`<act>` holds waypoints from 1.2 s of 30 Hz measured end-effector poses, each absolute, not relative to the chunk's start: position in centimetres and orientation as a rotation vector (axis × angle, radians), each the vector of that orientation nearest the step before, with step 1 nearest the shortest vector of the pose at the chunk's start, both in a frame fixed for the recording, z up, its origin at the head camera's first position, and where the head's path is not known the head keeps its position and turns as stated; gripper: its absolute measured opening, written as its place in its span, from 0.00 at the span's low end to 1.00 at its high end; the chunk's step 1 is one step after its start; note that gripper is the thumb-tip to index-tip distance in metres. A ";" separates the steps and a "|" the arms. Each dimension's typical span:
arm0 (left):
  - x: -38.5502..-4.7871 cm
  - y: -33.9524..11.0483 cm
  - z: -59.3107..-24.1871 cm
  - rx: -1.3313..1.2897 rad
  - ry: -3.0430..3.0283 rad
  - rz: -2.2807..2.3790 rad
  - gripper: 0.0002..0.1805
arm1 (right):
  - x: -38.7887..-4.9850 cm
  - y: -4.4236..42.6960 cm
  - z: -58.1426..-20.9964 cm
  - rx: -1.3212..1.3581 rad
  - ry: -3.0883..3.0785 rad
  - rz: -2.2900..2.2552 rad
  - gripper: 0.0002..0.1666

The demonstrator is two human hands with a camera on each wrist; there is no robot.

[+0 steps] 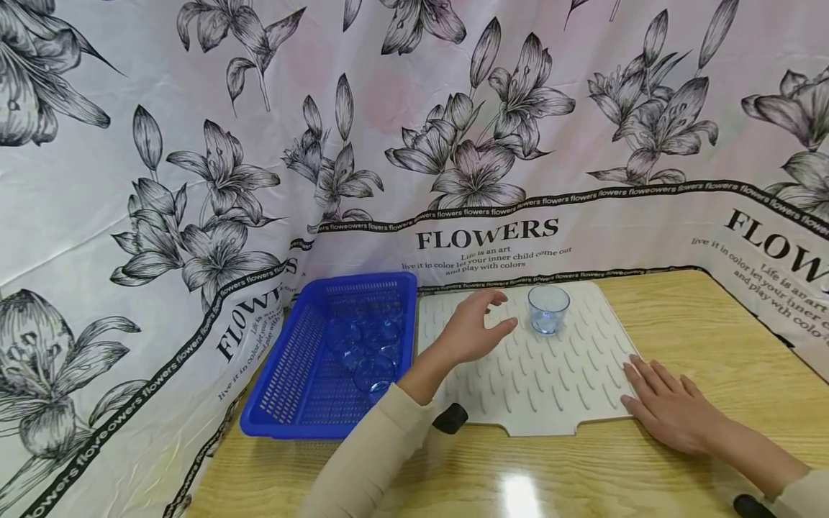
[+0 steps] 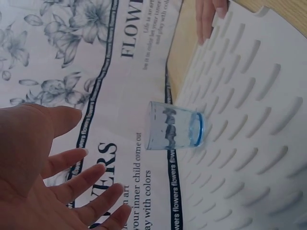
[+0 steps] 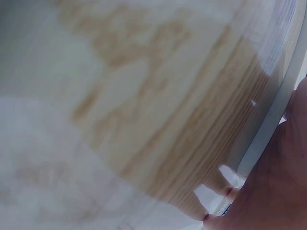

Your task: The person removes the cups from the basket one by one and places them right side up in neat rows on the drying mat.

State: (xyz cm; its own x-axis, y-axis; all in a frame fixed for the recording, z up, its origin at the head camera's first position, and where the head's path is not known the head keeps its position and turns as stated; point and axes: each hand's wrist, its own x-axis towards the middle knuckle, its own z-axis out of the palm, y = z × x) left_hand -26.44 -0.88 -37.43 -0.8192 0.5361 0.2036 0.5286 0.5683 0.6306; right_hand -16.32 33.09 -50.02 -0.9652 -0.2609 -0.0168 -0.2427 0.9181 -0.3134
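Note:
A clear bluish drinking glass stands upright on a white ridged drying mat, toward its far edge. My left hand hovers above the mat just left of the glass, fingers spread and thumb apart, touching nothing. In the left wrist view that hand is empty, with a gap between it and the glass. At the mat's right edge my right hand lies flat on the table, fingertips against the mat. The right wrist view shows only part of that hand, close to the tabletop.
On the left stands a blue plastic basket holding several similar glasses. The wooden table reaches to a flower-printed cloth hanging behind and at the sides. My left forearm passes over the basket's near right corner.

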 end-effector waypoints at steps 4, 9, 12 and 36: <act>-26.0 -2.0 -37.2 0.955 2.769 1.134 0.24 | -16.3 33.1 -50.0 -0.398 3.016 -0.490 0.41; -25.5 -3.2 -37.2 0.934 2.787 1.134 0.24 | -16.2 33.0 -50.1 -0.401 3.013 -0.491 0.41; -25.3 -3.8 -37.2 0.937 2.801 1.131 0.24 | -16.2 33.0 -50.1 -0.399 3.013 -0.483 0.41; -22.9 -8.2 -36.6 0.897 2.802 1.148 0.25 | -16.3 33.1 -50.0 -0.400 3.010 -0.477 0.41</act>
